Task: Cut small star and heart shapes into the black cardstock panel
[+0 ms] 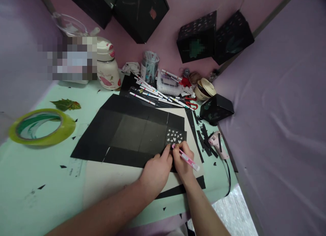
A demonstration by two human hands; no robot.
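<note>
A creased sheet of black card point(132, 127) lies on a pale board point(112, 175). Small white-looking stars and hearts point(174, 135) show as cut-outs at the card's right end. My right hand point(183, 161) grips a pink craft knife point(188, 159) like a pen, its tip down at the card just below those shapes. My left hand point(157, 168) rests on the card's near edge, index finger stretched toward the knife tip, pressing it down and holding no tool. The blade itself is too small to make out.
Yellow-green tape point(68, 127) and a leaf point(66, 104) lie left. White markers point(152, 91), a bottle point(108, 69), a jar point(149, 68) and red-handled scissors point(191, 103) stand or lie behind. A pink corded glue gun point(218, 144), black scraps point(203, 141) and a black box point(216, 108) are right.
</note>
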